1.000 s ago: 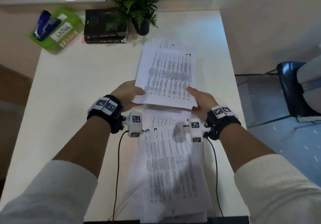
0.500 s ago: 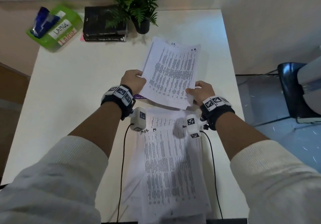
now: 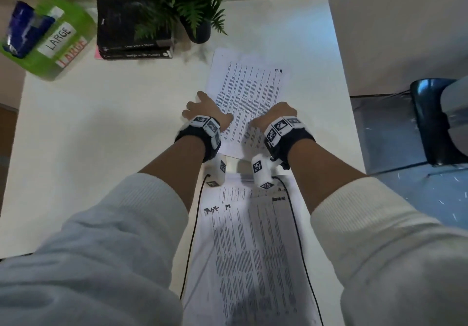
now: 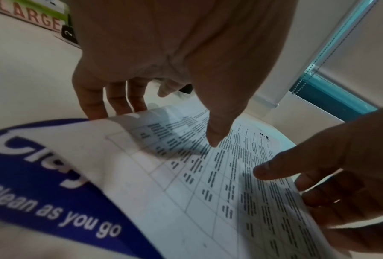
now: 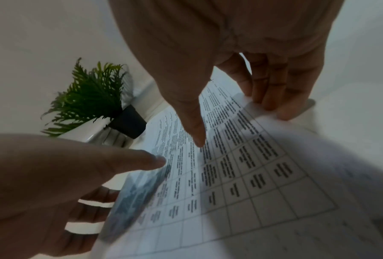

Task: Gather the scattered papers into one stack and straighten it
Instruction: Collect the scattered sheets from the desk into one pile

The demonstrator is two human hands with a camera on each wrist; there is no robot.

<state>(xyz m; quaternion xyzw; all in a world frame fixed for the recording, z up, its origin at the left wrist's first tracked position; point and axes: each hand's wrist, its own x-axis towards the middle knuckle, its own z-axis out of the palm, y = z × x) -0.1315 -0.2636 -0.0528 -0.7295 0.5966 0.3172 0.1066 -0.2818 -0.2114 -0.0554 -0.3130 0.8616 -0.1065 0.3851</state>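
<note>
1. Head view shows us a white desk (image 3: pixel 101 128) running away from us to a pale wall, with a second wall (image 3: pixel 395 34) closing its right side.
2. We see blue-grey floor (image 3: pixel 395 148) to the right of the desk, and a dark chair (image 3: pixel 430 123) standing on it.
3. At the far edge we find a potted fern (image 3: pixel 192 4), two stacked black books (image 3: pixel 131 32) just to its left, and a green box (image 3: pixel 50 44) marked LARGE at the far left corner.
4. Our left hand (image 3: pixel 206 109) grips the left edge of a sheaf of printed papers (image 3: pixel 249 92) on the far part of the desk: thumb on top, fingers curled under the edge.
5. Our right hand (image 3: pixel 276 115) holds the right edge of the same sheaf, thumb on top and fingers wrapped round the edge.
6. From the left wrist camera we see the near left corner of the sheaf bowed up off the desk, with a blue sign (image 4: pixel 41 184) reading "Clean as you go" under it.
7. Nearer us, between our forearms, we see more printed sheets (image 3: pixel 253 249) lying overlapped and askew on the desk, apart from the held sheaf.
8. Our cream sleeves (image 3: pixel 114 249) are pushed up the forearms.
</note>
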